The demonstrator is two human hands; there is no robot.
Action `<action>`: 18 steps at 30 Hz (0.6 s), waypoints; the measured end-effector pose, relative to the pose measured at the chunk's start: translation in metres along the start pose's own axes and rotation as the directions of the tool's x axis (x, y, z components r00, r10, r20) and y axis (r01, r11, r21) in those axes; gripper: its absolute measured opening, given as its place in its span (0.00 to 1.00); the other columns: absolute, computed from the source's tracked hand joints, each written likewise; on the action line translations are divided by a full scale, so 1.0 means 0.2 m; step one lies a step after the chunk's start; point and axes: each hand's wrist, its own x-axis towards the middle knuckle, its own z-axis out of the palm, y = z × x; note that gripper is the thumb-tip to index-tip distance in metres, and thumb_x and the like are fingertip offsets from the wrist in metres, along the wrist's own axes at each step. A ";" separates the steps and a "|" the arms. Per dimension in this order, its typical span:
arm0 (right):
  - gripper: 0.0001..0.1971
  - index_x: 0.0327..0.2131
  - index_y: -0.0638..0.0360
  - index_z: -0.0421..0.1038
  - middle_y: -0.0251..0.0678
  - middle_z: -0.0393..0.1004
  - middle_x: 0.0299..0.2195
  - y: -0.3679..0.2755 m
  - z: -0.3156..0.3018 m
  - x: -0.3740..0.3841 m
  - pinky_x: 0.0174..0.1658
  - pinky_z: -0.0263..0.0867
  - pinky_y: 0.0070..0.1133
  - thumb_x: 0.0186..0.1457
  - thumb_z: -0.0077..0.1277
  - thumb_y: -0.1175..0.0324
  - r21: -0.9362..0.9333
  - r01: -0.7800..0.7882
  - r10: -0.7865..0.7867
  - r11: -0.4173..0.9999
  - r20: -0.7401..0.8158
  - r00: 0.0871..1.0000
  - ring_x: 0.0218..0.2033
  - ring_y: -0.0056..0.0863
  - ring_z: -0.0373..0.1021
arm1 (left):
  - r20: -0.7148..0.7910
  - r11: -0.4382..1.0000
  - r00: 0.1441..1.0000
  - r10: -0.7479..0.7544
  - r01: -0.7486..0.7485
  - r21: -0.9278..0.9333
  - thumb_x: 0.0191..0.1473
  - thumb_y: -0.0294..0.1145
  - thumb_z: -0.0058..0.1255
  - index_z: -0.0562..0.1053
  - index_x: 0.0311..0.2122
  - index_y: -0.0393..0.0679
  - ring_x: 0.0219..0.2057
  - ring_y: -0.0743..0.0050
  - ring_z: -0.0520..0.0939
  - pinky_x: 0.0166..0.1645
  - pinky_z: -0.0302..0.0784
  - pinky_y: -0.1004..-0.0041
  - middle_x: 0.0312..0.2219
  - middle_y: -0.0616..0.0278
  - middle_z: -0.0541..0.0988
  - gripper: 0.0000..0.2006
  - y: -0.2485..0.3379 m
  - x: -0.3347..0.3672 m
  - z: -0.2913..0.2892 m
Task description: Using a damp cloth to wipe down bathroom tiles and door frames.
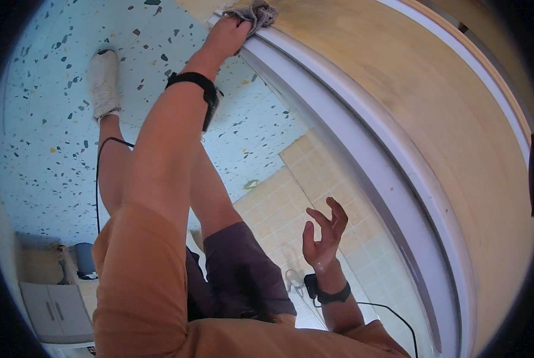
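Observation:
My left hand reaches far up at the top, its fingers closed on a crumpled grey cloth. The cloth touches the end of a long white edge strip, which borders a large tan wood-like panel. Part of the cloth is hidden behind the fingers. Lower down, my right hand is raised beside the strip with its fingers apart and bent. It holds nothing. Each wrist wears a black strap with a small device.
Pale blue speckled floor spreads at left, meeting beige tiles. My left foot wears a white shoe. Black cables run from the wrist devices. A grey two-door cabinet and a blue-grey bin-like object are at lower left.

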 end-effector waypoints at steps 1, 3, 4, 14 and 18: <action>0.14 0.40 0.59 0.71 0.48 0.56 0.51 -0.02 0.00 0.01 0.54 0.56 0.36 0.46 0.48 0.79 0.008 0.001 -0.001 1.000 0.001 1.000 0.53 0.45 0.56 | 0.042 0.980 0.998 0.041 -0.049 0.194 0.50 0.36 0.40 0.71 0.39 0.42 0.40 0.43 0.73 0.45 0.68 0.58 0.38 0.43 0.74 0.14 0.03 -0.02 -0.02; 0.14 0.40 0.58 0.71 0.48 0.56 0.51 -0.07 -0.01 0.02 0.54 0.56 0.35 0.46 0.48 0.78 0.021 0.031 -0.032 0.999 0.023 0.999 0.53 0.45 0.56 | 0.087 0.918 0.994 0.073 -0.101 0.383 0.49 0.41 0.42 0.73 0.41 0.43 0.42 0.44 0.73 0.48 0.67 0.59 0.39 0.44 0.75 0.17 0.13 -0.08 -0.05; 0.14 0.40 0.58 0.71 0.48 0.56 0.51 -0.10 -0.01 0.03 0.54 0.56 0.35 0.46 0.48 0.78 0.035 0.042 -0.043 0.998 0.024 0.999 0.53 0.45 0.56 | -0.103 0.993 0.994 -0.046 0.057 0.103 0.49 0.41 0.43 0.73 0.41 0.43 0.41 0.43 0.73 0.47 0.68 0.58 0.38 0.45 0.75 0.17 0.21 -0.14 -0.08; 0.17 0.42 0.59 0.69 0.49 0.56 0.51 -0.16 -0.02 0.01 0.55 0.54 0.32 0.45 0.48 0.78 0.016 0.128 -0.128 0.992 0.016 0.992 0.55 0.44 0.53 | -0.332 0.707 0.942 -0.045 -0.205 -0.677 0.36 0.36 0.56 0.67 0.47 0.45 0.50 0.44 0.65 0.54 0.57 0.51 0.46 0.50 0.68 0.28 1.38 -0.80 -0.22; 0.14 0.40 0.54 0.71 0.42 0.54 0.53 -0.25 -0.03 0.03 0.57 0.54 0.32 0.47 0.49 0.77 -0.036 0.046 -0.042 0.998 0.109 0.993 0.57 0.38 0.52 | -0.381 0.714 0.903 0.200 -0.400 -0.575 0.34 0.38 0.56 0.74 0.37 0.58 0.53 0.45 0.63 0.53 0.53 0.43 0.43 0.64 0.68 0.18 1.89 -0.95 -0.42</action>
